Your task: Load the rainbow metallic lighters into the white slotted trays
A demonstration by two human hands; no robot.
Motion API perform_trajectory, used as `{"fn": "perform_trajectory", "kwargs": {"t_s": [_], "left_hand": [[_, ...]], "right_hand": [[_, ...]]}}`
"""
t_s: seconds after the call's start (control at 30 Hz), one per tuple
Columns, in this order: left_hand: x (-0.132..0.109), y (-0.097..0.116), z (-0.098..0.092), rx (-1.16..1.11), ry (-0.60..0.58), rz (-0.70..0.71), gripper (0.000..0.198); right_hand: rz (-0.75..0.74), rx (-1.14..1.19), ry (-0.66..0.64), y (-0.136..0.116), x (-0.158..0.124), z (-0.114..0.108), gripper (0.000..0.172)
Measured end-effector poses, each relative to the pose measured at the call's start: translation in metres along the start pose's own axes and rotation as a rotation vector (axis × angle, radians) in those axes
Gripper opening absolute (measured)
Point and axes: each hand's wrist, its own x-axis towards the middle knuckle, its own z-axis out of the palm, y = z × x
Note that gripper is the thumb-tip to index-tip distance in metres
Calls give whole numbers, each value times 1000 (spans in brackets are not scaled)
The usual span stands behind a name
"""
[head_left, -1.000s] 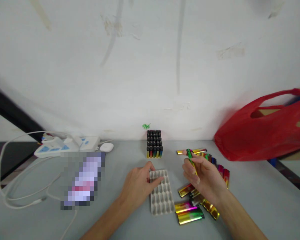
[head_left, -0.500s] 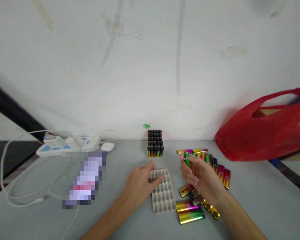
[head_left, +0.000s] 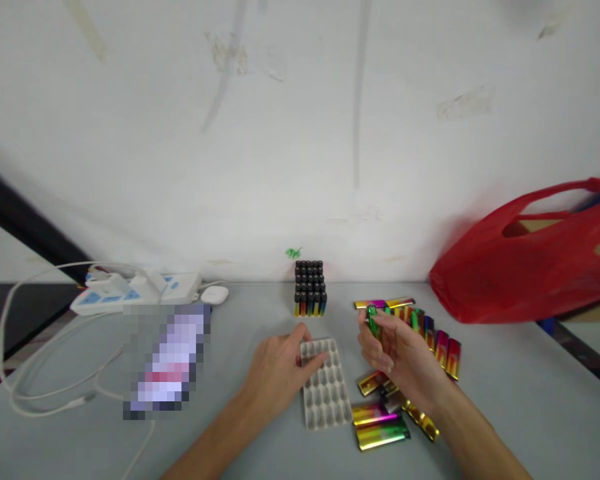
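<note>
Green lighter (head_left: 373,323): pinches it in the right hand (head_left: 400,351), right of the tray (head_left: 327,393); clasps the tray's left edge with the left hand (head_left: 277,363), among loose lighters (head_left: 383,435) at right.

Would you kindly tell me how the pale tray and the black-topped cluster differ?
The tray is pale with rows of hollows; the cluster has black tops and colourful lower parts. The tray lies low, while the cluster stands upright near the wall. The left hand holds the tray; no hand touches the cluster. Both form grids.
</note>
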Motion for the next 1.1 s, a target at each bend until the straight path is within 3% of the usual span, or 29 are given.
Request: {"fn": "perform_trajectory", "kwargs": {"t_s": [0.37,0.77,1.1], "left_hand": [[0,3,-3,10,-18,-2,27],[-1,4,-3,19,-24,-12,26],[-2,5,2,19,15,-6,25]], "right_hand": [[-6,-1,2,1,2,-3,27],[-7,100,-123,1,3,8,59],[20,92,-122,4,3,10,60]]}}
